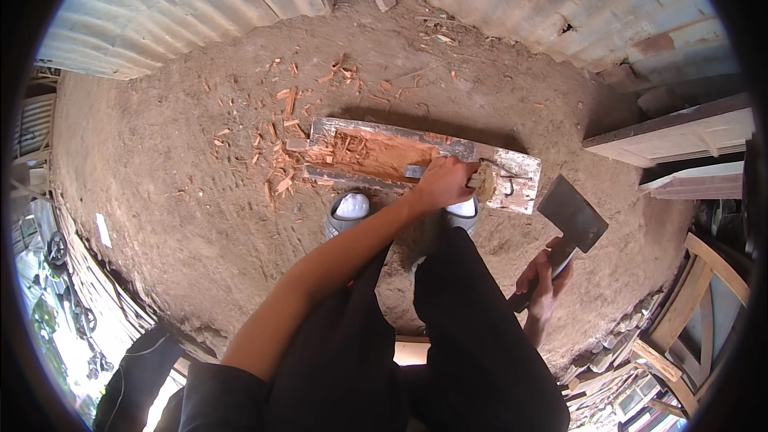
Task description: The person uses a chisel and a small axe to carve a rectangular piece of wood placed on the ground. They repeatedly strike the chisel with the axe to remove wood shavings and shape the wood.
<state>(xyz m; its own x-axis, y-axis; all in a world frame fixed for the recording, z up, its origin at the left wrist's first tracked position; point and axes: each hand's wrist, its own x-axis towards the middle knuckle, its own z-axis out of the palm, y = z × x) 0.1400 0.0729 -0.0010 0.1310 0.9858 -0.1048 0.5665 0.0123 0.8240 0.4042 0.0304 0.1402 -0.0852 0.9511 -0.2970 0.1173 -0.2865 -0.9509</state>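
Note:
A long wooden block (520, 180) with a hollowed, orange-brown trough lies across the ground in front of my feet. Over the trough's right part, my left hand (450, 182) is closed on what looks like a chisel (414, 170); its flat grey blade points left, and its handle is mostly hidden by the fingers. Off to the right of the block, my right hand (546, 278) grips the dark handle of a cleaver (573, 214). The cleaver's broad, dark rectangular blade is raised near the block's right end. Wood chips (352, 144) lie inside the trough's left part.
Loose wood shavings (284, 104) are scattered over the dirt floor (160, 168) left of the block. Corrugated metal sheets (576, 0) stand at the back. Pale panels (672, 136) lean at right, above a wooden frame (688, 308). My shoes (350, 208) are close to the block.

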